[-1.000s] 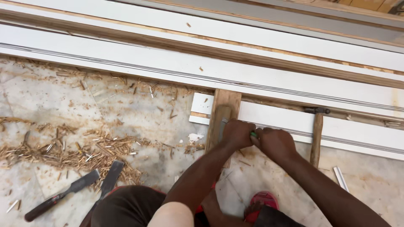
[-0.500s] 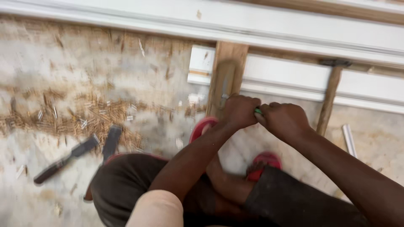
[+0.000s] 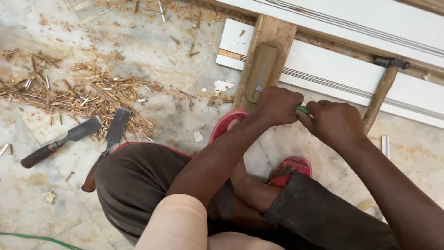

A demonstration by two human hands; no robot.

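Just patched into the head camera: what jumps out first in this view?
Two hands meet at centre: the left hand and right hand grip a small green-handled tool against a sharpening stone set in a wooden block. Two chisels lie at left beside a heap of wood shavings. A hammer rests on the white moulded boards at right.

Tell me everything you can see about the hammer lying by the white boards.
The hammer has a worn, brownish wooden handle and a small dark metal head. It lies flat, its head up on the white grooved board and its handle running down and to the left toward the stone floor. The lower end of the handle disappears behind the right hand; whether the hand touches it cannot be told. Nothing grips it.
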